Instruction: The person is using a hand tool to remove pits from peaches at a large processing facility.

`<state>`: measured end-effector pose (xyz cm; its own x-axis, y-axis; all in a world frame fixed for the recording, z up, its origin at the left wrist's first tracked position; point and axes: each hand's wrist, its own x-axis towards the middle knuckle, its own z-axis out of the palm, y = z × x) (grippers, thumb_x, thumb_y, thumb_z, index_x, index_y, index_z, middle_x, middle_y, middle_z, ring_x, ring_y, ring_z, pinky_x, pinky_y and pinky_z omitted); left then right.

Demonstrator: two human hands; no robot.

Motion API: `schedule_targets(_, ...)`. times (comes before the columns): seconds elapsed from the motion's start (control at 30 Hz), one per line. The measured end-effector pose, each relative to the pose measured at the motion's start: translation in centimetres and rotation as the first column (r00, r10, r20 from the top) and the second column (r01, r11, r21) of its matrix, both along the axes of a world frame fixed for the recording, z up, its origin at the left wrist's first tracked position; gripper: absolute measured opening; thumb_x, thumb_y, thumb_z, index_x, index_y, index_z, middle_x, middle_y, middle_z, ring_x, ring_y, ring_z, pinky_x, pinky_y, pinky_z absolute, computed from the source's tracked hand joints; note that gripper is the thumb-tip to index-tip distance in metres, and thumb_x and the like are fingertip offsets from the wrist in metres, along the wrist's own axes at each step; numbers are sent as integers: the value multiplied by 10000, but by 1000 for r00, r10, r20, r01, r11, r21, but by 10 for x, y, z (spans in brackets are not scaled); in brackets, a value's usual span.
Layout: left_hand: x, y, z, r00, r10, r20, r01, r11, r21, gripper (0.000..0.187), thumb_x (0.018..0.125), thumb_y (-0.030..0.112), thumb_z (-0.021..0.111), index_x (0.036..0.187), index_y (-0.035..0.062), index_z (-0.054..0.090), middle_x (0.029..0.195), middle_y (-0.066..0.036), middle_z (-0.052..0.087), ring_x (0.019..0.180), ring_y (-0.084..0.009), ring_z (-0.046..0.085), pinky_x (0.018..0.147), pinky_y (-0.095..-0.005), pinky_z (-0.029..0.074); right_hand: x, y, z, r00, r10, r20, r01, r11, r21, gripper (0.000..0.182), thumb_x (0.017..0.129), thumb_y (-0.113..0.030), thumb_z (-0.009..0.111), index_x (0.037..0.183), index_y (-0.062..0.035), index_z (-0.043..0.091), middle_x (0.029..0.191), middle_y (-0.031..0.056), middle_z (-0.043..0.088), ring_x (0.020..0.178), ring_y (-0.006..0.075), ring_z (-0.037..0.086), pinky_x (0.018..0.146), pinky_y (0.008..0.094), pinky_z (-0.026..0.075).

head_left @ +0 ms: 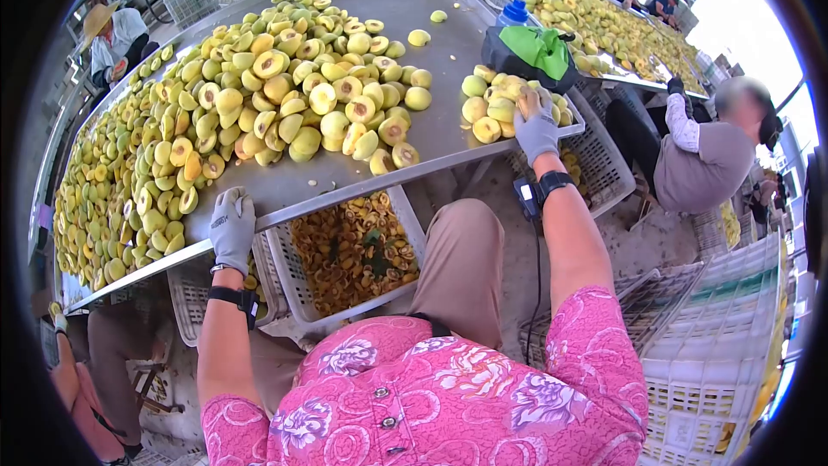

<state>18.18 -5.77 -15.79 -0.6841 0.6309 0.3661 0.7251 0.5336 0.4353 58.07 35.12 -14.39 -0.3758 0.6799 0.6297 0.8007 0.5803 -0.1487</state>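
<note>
My left hand (233,229), in a grey glove, rests at the near rim of the metal table (345,197). Its fingers are curled together, and whatever they hold is hidden. To its left and beyond it spreads a large heap of halved yellow-green stone fruit (293,95), some cut faces showing brown centres. My right hand (536,125), also gloved, lies over a smaller pile of the fruit (487,112) at the table's right end. Its fingers bend down onto a fruit half, partly hidden by the hand.
Under the table edge stands a crate (405,207) of brownish fruit scraps. A dark bag (504,56) with a green cloth (536,47) and a blue-capped bottle (515,10) sit behind the small pile. Co-workers sit at the left and right (707,164). Stacked crates (699,362) stand at the right.
</note>
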Motion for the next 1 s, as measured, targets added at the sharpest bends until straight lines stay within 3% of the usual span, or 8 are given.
schedule_targets(0.07,0,-1,0,1000,10,28,-9,999,-37,256,872,262,550,1024,76,637,1041,-111,630,947,-307,614,832,-376,481,0,4,4,999,4,-43,-4,1000,2,507,795,-198,635,1261,-228,437,1341,153,413,1133,405,523,905,467,475)
schedule_targets(0.17,-2,-2,0,999,7,39,-4,997,-74,241,874,265,543,991,82,647,994,-113,640,919,-313,618,810,-381,482,4,23,24,999,-8,50,20,969,-246,565,787,-217,642,1306,-191,418,1337,171,435,1159,402,501,926,463,460)
schedule_targets(0.3,0,-1,4,999,-2,43,5,996,-83,242,876,273,537,971,83,654,973,-114,645,900,-317,620,797,-382,484,4,22,27,986,-43,-164,4,972,-234,623,761,-243,681,1321,-172,417,1271,206,491,1172,393,490,953,459,430)
schedule_targets(0.67,3,-2,6,1000,-16,25,18,997,-78,227,878,285,532,938,100,651,955,-108,646,867,-328,622,770,-398,488,14,3,34,974,-57,-221,17,983,-180,538,787,-256,668,1256,-116,445,1169,234,550,1064,431,545,881,495,449)
schedule_targets(0.73,1,-3,3,1000,7,19,-5,994,-113,235,881,290,527,952,102,649,965,-108,645,868,-329,621,771,-401,487,-4,-6,37,971,23,-239,-50,993,-107,487,792,-258,666,1207,-93,471,1103,221,584,985,430,577,835,487,463)
schedule_targets(0.83,-1,-2,2,1000,-15,8,16,989,-144,265,892,307,504,966,95,645,977,-111,645,884,-336,617,789,-406,482,-40,-35,46,915,308,-262,-338,938,-80,428,803,-285,654,1151,-85,506,1006,224,605,922,415,595,792,468,473)
schedule_targets(0.9,1,-1,3,1000,-13,13,15,988,-152,267,892,308,504,965,93,644,977,-111,645,885,-336,617,791,-407,482,-68,-38,30,939,301,-167,-340,888,-308,421,812,-299,639,1150,-87,506,931,226,613,894,421,595,780,471,472)
schedule_targets(1.0,1,-1,4,1000,-16,23,19,987,-162,263,890,313,515,976,98,641,981,-107,646,885,-336,618,787,-410,484,-119,-60,25,927,349,-139,-376,846,-379,414,833,-332,611,1152,-91,503,895,210,637,871,426,611,792,464,483)
